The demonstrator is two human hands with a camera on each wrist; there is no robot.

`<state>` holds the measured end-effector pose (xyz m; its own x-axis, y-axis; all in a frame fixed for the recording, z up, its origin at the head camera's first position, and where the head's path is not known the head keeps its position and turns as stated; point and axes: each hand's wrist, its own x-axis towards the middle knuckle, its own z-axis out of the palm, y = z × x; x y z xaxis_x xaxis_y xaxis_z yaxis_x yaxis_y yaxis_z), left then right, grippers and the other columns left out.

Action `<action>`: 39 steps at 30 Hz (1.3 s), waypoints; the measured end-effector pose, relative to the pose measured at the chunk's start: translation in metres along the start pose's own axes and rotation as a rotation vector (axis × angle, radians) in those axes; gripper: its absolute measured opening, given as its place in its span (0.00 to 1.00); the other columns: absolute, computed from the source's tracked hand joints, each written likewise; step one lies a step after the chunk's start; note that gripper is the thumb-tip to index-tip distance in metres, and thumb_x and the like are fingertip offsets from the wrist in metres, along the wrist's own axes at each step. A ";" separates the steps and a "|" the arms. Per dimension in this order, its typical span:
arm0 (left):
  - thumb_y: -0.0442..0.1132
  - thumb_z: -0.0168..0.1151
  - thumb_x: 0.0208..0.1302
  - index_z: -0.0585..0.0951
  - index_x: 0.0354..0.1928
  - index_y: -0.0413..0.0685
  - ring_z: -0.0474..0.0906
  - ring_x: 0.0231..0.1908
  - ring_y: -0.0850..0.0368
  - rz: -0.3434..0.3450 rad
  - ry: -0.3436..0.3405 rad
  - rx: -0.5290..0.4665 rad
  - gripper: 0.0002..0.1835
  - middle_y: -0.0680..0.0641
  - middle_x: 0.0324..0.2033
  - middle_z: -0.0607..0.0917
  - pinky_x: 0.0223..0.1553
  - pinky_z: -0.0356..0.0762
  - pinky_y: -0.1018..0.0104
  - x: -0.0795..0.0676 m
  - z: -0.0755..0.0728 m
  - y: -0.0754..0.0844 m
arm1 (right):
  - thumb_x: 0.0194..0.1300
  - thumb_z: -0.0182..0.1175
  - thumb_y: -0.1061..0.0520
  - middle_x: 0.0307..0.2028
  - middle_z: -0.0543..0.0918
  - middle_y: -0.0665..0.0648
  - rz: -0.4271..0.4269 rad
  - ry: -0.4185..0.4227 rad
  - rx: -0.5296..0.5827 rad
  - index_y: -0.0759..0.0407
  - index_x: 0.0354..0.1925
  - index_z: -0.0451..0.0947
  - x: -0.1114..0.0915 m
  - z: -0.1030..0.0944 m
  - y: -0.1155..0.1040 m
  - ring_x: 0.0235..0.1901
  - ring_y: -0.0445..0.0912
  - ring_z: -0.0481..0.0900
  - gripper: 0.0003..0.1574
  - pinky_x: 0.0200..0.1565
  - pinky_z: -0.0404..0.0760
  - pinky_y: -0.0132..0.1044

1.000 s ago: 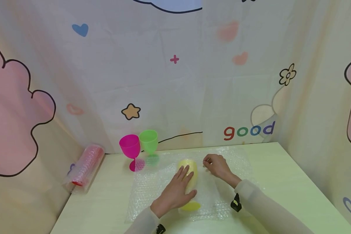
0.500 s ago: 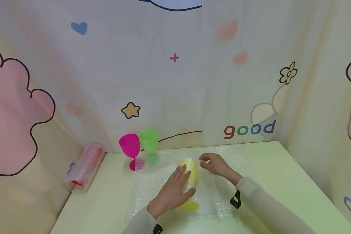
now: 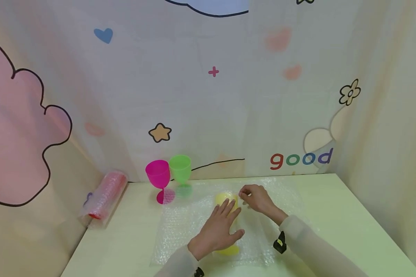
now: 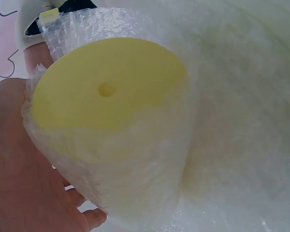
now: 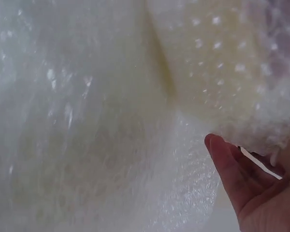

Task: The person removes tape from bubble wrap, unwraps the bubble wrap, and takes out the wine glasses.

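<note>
A yellow goblet (image 3: 228,250) lies on its side on a sheet of bubble wrap (image 3: 180,219), its bowl covered by a layer of the wrap. My left hand (image 3: 216,232) rests on the wrapped bowl with fingers extended and spread. In the left wrist view, the goblet's round base (image 4: 106,87) faces the camera, partly covered by wrap beside the palm. My right hand (image 3: 260,199) is by the far right side of the bowl, thumb and fingertips together, pinching the wrap's edge. The right wrist view shows these fingers (image 5: 227,169) against the wrap; their exact contact is partly hidden.
A pink goblet (image 3: 158,175) and a green goblet (image 3: 181,169) stand at the back left, their bases partly under the bubble wrap. A red item in bubble wrap (image 3: 107,196) lies at the table's left edge. A printed curtain (image 3: 211,107) hangs behind.
My right hand has come closer to the wrapped bowl, drawing inward from the right. The left hand stays on the bowl with only a slight shift. The head view has tilted a little.
</note>
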<state>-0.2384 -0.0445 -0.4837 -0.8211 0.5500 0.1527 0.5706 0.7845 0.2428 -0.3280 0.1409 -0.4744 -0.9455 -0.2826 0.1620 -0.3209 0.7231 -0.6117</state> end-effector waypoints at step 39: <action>0.57 0.44 0.68 0.63 0.68 0.56 0.46 0.73 0.51 -0.012 0.078 0.045 0.29 0.51 0.70 0.60 0.70 0.50 0.46 0.000 0.007 0.005 | 0.62 0.60 0.54 0.26 0.83 0.47 0.036 0.078 -0.121 0.52 0.31 0.83 0.002 -0.001 0.011 0.26 0.38 0.76 0.06 0.29 0.74 0.33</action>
<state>-0.2351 -0.0385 -0.4896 -0.8255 0.5179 0.2243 0.5593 0.8039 0.2025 -0.3339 0.1489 -0.4795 -0.9566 -0.2086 0.2036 -0.2862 0.8039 -0.5214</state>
